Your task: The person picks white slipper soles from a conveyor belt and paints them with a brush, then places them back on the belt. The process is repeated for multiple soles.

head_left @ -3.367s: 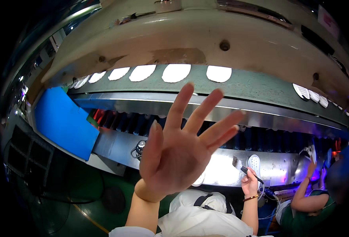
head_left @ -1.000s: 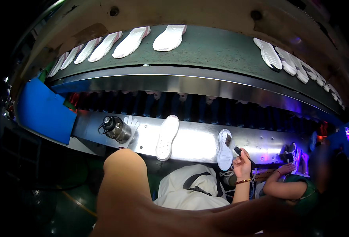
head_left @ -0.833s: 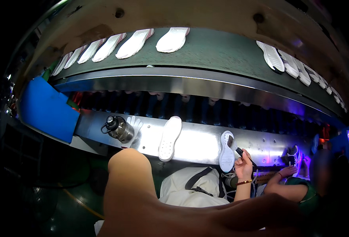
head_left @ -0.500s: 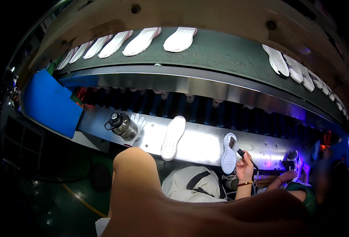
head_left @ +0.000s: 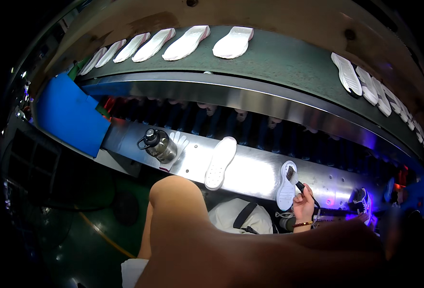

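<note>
My right hand (head_left: 303, 206), with a beaded bracelet at the wrist, is closed round the black handle of a brush (head_left: 300, 186). Its dark bristles rest on the upper part of a white shoe sole (head_left: 286, 194), which lies on a metal ledge (head_left: 255, 173). My left arm (head_left: 178, 206) is bent, its elbow toward the ledge. The forearm crosses close in front of the view to the right, over my right forearm; the left hand is lost in shadow. A second white sole (head_left: 220, 163), with small holes at its lower end, lies left of the brushed one.
A dark bottle (head_left: 159, 146) and a white glove (head_left: 177, 151) are on the ledge's left. Above, a green belt (head_left: 288, 60) carries several white soles (head_left: 233, 43). A blue panel (head_left: 70, 115) stands left; a sneaker (head_left: 362, 201) is at right. White cloth (head_left: 241, 218) lies below.
The whole scene has shifted right and slightly up in view. My brush stays on the same part of the sole. A co-worker's hands at the sneaker are now mostly hidden.
</note>
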Motion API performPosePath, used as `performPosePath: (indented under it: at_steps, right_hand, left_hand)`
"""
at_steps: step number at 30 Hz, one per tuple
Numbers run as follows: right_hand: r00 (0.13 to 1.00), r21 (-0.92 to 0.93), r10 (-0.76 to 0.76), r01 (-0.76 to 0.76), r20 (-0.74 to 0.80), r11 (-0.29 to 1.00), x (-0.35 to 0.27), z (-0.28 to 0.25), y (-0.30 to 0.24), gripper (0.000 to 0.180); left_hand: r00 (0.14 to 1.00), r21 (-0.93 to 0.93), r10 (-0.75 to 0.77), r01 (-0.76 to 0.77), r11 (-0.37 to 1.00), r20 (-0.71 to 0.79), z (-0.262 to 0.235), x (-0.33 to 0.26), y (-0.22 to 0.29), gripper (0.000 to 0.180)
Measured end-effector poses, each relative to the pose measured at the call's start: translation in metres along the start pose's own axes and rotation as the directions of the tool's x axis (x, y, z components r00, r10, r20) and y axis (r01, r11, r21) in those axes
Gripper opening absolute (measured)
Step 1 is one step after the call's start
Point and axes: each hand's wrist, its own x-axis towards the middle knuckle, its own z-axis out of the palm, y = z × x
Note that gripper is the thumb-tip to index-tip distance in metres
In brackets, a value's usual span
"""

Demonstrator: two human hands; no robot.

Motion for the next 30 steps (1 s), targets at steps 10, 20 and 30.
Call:
performPosePath:
  at_steps: [10, 20, 30]
  right_hand:
    - [0.999, 0.033, 0.032, -0.031, -0.017, 0.999, 0.003, -0.008, 0.0, 0.016]
    - [0.999, -0.024, -0.019, 0.018, -0.045, 1.0, 0.001, -0.009, -0.008, 0.015]
    - [0.999, -0.026, 0.002, -0.004, -0.047, 1.0, 0.005, -0.013, -0.008, 0.015]
  left_hand:
    - [0.933, 0.144, -0.018, 0.075, 0.987, -0.36, -0.015, -0.002, 0.005, 0.022]
    - [0.723, 0.005, -0.18, 0.245, 0.97, -0.667, -0.075, -0.034, -0.021, 0.02]
    - [0.694, -0.018, -0.208, 0.271, 0.962, -0.689, -0.079, -0.036, -0.025, 0.026]
